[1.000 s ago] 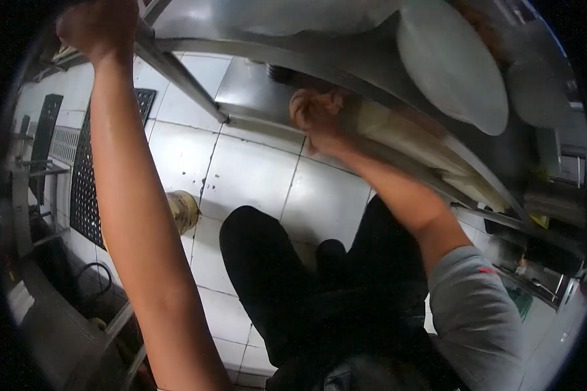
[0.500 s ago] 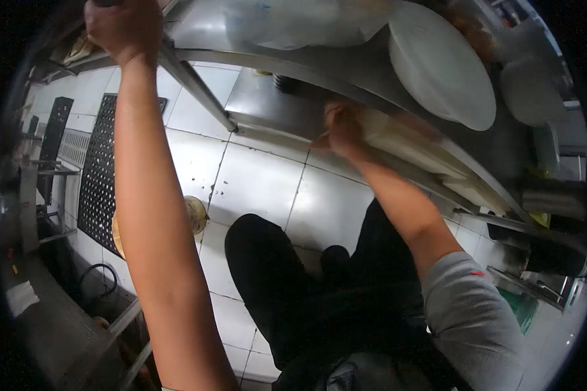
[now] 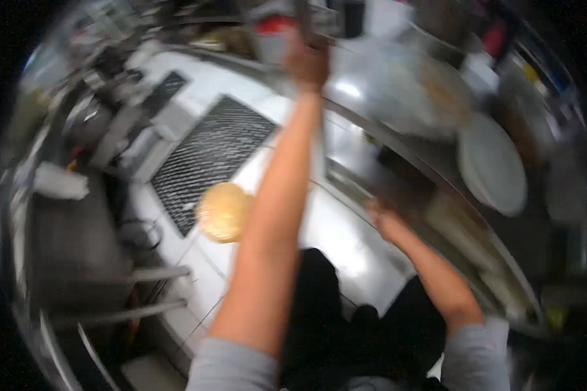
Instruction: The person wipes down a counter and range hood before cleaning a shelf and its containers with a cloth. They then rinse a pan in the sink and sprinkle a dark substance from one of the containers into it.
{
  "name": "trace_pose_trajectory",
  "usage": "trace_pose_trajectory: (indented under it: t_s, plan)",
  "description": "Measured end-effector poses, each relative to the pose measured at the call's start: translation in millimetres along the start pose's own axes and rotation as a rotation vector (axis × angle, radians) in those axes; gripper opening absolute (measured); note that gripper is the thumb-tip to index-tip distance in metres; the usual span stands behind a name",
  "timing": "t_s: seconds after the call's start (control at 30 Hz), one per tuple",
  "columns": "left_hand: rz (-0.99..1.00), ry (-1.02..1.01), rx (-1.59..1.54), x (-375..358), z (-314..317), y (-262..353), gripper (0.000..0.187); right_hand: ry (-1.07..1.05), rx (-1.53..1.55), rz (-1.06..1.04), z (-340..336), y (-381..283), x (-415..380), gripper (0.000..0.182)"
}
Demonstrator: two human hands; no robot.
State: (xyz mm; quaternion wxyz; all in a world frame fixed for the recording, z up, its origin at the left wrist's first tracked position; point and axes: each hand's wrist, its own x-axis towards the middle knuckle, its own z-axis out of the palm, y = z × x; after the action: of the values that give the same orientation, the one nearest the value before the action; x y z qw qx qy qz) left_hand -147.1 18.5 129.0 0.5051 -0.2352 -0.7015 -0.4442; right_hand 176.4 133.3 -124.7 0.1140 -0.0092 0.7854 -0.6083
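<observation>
My left hand is raised at the counter's edge, its fingers closed round something dark and upright that I cannot make out. Lower down, my right hand is by the front edge of the metal shelf under the counter; motion blur hides its fingers. On the counter lie a clear plastic bag and, to its right, a large white bowl. A pale, long object rests on the lower shelf, right of my right hand.
A round yellowish container stands on the white tiled floor beside a black perforated mat. At the left is a dark metal surface with a white cloth or paper on it. Metal bars cross the lower left.
The view has turned, so the mat, container and counter appear further right. My left hand remains closed and appears further right; my right hand still is by the lower shelf.
</observation>
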Motion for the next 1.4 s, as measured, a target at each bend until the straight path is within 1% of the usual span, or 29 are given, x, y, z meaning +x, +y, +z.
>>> trace_pose_trajectory:
  t_s: [0.03, 0.1, 0.13, 0.17, 0.27, 0.43, 0.47, 0.5, 0.53, 0.57, 0.63, 0.7, 0.77, 0.83, 0.9, 0.93, 1.0, 1.03, 1.07, 1.1, 1.13, 1.17, 1.2, 1.23, 1.27, 1.3, 1.33, 1.37, 1.4]
  plan:
    - [-0.066, -0.069, 0.104, -3.3, -5.2, 12.9, 0.069, -0.008, -0.437, 0.197, 12.6, -34.5, -18.1, 0.032]
    - [-0.194, -0.052, -0.217, 10.8, -28.8, 43.1, 0.062, -0.154, -0.614, 0.356, 25.1, -87.6, -38.7, 0.031]
    - [-0.316, -0.144, -0.345, 13.9, -39.9, 51.7, 0.054, -0.221, -0.577, 0.342, 32.2, -106.8, -42.6, 0.029]
    - [-0.345, -0.131, -0.288, 16.7, -45.4, 61.9, 0.049, -0.272, -0.538, 0.341, 35.5, -127.7, -53.0, 0.027]
    - [-0.380, -0.170, -0.322, 15.2, -53.6, 68.0, 0.046, -0.434, -0.484, 0.191, 49.9, -147.5, -53.9, 0.029]
    - [-0.384, -0.230, -0.378, 17.6, -60.5, 68.0, 0.037, -0.515, -0.514, 0.105, 88.5, -163.6, -40.9, 0.029]
    - [-0.455, -0.298, -0.383, 19.3, -62.9, 69.2, 0.038, -0.549, -0.356, 0.182, 101.8, -147.4, -36.6, 0.030]
    - [-0.527, -0.365, -0.388, 17.5, -61.0, 68.5, 0.038, -0.581, -0.200, 0.260, 107.0, -174.8, -35.0, 0.030]
    - [-0.499, -0.353, -0.346, 16.1, -60.7, 71.0, 0.040, -0.566, 0.050, 0.382, 103.4, -206.0, -43.1, 0.028]
    - [-0.460, -0.337, -0.300, 10.1, -55.9, 66.2, 0.041, -0.583, 0.044, 0.365, 105.7, -206.3, -38.7, 0.028]
    - [-0.461, -0.487, -0.001, 2.7, -60.6, 64.3, 0.051, -0.636, 0.189, 0.425, 130.0, -169.9, -31.5, 0.028]
    - [-0.510, -0.715, 0.244, 10.6, -68.9, 65.6, 0.066, -0.586, 0.023, 0.486, 166.1, -146.1, -16.6, 0.029]
    - [-0.609, -1.044, 0.406, 33.2, -83.1, 73.9, 0.059, -0.318, 0.358, 0.373, 207.8, -125.0, -19.4, 0.029]
    - [-0.631, -1.373, 0.600, 61.6, -105.1, 98.2, 0.027, -0.016, 0.676, 0.156, 258.7, -82.6, -26.3, 0.029]
    - [-0.501, -1.401, 0.570, 50.8, -143.2, 113.4, 0.012, 0.013, 0.825, 0.651, 239.3, -181.3, -65.1, 0.030]
    - [-0.544, -1.347, 0.295, 59.5, -178.9, 133.9, 0.013, -0.013, 0.822, 0.655, 236.7, -189.4, -75.2, 0.030]
    - [-0.581, -1.100, 0.072, 33.9, -241.4, 175.8, 0.020, -0.308, 1.120, 0.571, 227.5, -166.5, -114.8, 0.033]
    - [-0.591, -1.013, 0.103, 17.1, -276.7, 204.7, 0.021, -0.295, 1.270, 0.606, 227.3, -158.3, -134.6, 0.036]
    - [-0.665, -0.961, 0.091, 9.1, -315.3, 239.7, 0.025, -0.310, 1.070, 0.646, 210.9, -191.4, -153.9, 0.039]
    - [-0.784, -1.071, 0.131, -5.0, -354.0, 271.7, 0.030, -0.321, 1.038, 0.647, 196.7, -218.1, -173.9, 0.039]
    - [-0.823, -1.067, 0.181, -13.8, -396.8, 312.1, 0.029, -0.204, 0.914, 0.737, 185.6, -250.6, -191.2, 0.035]
    - [-0.976, -1.277, 0.157, -10.7, -436.2, 340.4, 0.030, -0.162, 0.834, 0.777, 173.0, -264.6, -198.0, 0.033]
    - [-1.199, -0.965, -0.076, 1.5, -473.8, 383.6, 0.028, -0.123, 0.755, 0.820, 160.0, -278.1, -205.3, 0.032]
    - [-1.202, -1.092, 0.026, 64.1, -508.4, 423.8, 0.025, -0.344, 0.772, 0.822, 138.2, -284.3, -211.0, 0.037]
    - [-1.184, -1.182, 0.064, -13.0, -545.3, 435.5, 0.022, -0.575, 0.780, 0.830, 117.3, -276.5, -219.3, 0.048]
    - [-1.257, -1.191, 0.085, 21.8, -571.0, 464.1, 0.021, -0.631, 0.735, 0.835, 101.1, -254.2, -226.5, 0.048]
    - [-1.250, -1.243, 0.114, -6.9, -598.8, 479.5, 0.021, -0.733, 0.690, 0.816, 88.2, -225.5, -232.1, 0.046]
    - [-1.242, -1.171, 0.112, -10.0, -619.1, 497.5, 0.023, -0.831, 0.644, 0.797, 78.2, -219.2, -229.1, 0.047]
    - [-1.261, -1.102, 0.160, -11.4, -630.3, 513.6, 0.026, -0.762, 0.643, 0.907, 61.2, -320.8, -237.4, 0.036]
